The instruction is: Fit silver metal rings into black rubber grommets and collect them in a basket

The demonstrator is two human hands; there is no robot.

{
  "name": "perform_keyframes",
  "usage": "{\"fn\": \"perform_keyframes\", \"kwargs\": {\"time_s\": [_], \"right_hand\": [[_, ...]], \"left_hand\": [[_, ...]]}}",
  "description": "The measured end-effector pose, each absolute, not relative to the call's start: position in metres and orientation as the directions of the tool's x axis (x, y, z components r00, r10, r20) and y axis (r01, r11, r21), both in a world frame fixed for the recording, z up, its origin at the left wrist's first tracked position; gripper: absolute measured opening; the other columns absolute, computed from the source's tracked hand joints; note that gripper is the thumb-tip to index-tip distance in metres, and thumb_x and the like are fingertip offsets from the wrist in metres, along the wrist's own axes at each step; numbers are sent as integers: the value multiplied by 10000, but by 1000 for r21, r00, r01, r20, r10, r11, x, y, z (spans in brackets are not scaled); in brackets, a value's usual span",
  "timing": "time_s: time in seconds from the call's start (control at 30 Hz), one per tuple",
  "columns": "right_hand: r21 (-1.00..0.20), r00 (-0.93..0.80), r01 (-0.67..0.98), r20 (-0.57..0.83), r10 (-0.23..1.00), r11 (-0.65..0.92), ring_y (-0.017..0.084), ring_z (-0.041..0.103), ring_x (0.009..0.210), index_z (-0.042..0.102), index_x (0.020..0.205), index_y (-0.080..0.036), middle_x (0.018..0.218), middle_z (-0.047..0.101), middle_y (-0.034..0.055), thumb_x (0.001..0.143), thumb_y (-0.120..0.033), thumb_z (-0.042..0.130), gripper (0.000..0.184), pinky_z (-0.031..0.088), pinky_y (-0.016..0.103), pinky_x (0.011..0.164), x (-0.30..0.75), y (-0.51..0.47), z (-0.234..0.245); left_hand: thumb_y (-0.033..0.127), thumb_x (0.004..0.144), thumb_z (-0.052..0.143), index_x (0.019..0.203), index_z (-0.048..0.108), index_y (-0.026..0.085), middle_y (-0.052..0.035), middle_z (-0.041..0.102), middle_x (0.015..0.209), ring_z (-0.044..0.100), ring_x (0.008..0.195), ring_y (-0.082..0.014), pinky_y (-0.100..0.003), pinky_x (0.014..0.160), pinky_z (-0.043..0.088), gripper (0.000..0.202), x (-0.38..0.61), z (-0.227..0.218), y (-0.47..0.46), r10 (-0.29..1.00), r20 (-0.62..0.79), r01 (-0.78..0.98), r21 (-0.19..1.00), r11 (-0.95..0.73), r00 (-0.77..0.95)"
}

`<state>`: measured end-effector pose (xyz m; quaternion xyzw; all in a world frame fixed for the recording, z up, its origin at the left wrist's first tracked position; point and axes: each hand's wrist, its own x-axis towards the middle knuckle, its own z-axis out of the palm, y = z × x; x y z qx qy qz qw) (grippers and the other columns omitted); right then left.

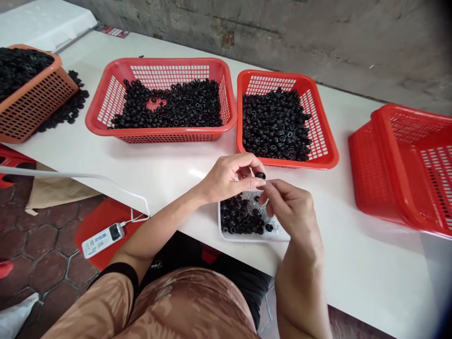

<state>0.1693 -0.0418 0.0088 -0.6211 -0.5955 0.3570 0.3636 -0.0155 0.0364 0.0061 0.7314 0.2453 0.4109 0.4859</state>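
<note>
- Left hand (229,179) pinched a black rubber ring (260,175) in its fingertips, above a white tray (243,238) of similar rings (240,216).
- Right hand (289,209) curled just beside that ring, its grip unclear.
- A red basket (158,60) of rings stood far on the white table (141,160).

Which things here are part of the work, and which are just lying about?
In use: left hand pinching a black rubber ring; right hand beside it; white tray; left red basket; middle red basket; orange basket.
Lying about: stacked red baskets; white plug-in device.
</note>
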Motion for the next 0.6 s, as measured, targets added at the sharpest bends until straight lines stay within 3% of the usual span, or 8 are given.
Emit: {"fn": "perform_keyframes", "kwargs": {"time_s": [0.1, 0.17, 0.23, 0.33, 0.47, 0.6], "right_hand": [[-530, -103, 841, 40, 994, 108, 162, 638, 590, 734, 896, -195, 707, 724, 44, 1034, -397, 515, 328, 423, 266, 603, 165, -43, -1], [-264, -145, 956, -48, 988, 128, 208, 679, 637, 755, 983, -202, 752, 746, 74, 1035, -299, 468, 307, 387, 291, 605, 164, -43, -6], [-95, -143, 987, -149, 979, 130, 233, 693, 646, 762, 1035, -222, 745, 747, 80, 1020, -238, 439, 324, 346, 299, 586, 164, -44, -7], [-83, -191, 981, -232, 954, 177, 237, 714, 694, 760, 1047, -243, 780, 763, 68, 989, -220, 453, 313, 345, 299, 600, 168, -45, -3], [-62, -146, 989, -201, 969, 136, 235, 719, 703, 754, 1107, -240, 811, 779, 70, 984, -247, 475, 305, 342, 302, 596, 170, -44, 0], [-65, -201, 980, -248, 948, 190, 244, 733, 745, 726, 1214, -249, 823, 782, 71, 1013, -290, 513, 295, 358, 299, 605, 164, -41, -5]], "left_hand": [[229, 899, 729, 997, 685, 158, -38, 727, 959, 615, 730, -89, -214, 662, 504, 129, -17, -1, 38, 809, 367, -62, 922, -383, 459], [205, 916, 702, 1039, 701, 160, -49, 744, 1013, 619, 742, -89, -218, 681, 507, 131, -16, -10, 39, 799, 394, -52, 907, -418, 454], [199, 929, 689, 1025, 715, 160, -46, 750, 994, 618, 722, -88, -224, 678, 503, 106, -14, -17, 38, 761, 417, -22, 883, -470, 496], [213, 934, 693, 974, 717, 165, -38, 743, 925, 627, 712, -101, -237, 683, 507, 66, -11, -24, 35, 719, 410, 34, 856, -515, 561], [210, 946, 664, 986, 699, 177, -41, 744, 953, 634, 729, -110, -244, 682, 506, 63, -10, -25, 34, 729, 397, 69, 853, -518, 558], [191, 952, 637, 955, 694, 175, -35, 736, 932, 623, 733, -110, -244, 698, 499, 59, -10, -24, 34, 722, 412, 65, 844, -532, 556]]}}
